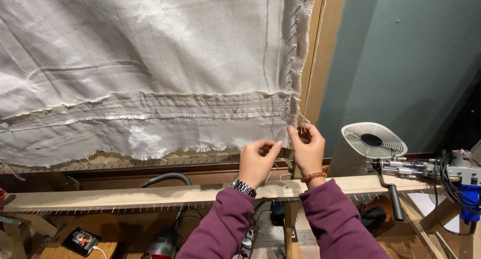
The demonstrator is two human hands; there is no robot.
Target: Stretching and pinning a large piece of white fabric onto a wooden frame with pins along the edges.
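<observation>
- A white woven cloth (150, 63) is seen stretched over a wooden frame (320, 53), its frayed lower edge hanging loose above a nailed wooden rail (125, 195).
- The cloth's lower right corner is pinched by the right hand (306, 148), thumb and fingers closed on the fabric beside the frame's upright.
- The same edge is gripped just beside it by the left hand (257, 161), fingers curled shut on the cloth; the two hands are nearly touching.
- A metal wristwatch (243, 187) is worn on the left wrist, a bead bracelet (313, 177) on the right.
- A small white fan (374, 140) and a tufting gun (426, 169) are seen resting to the right, well apart from the hands.
</observation>
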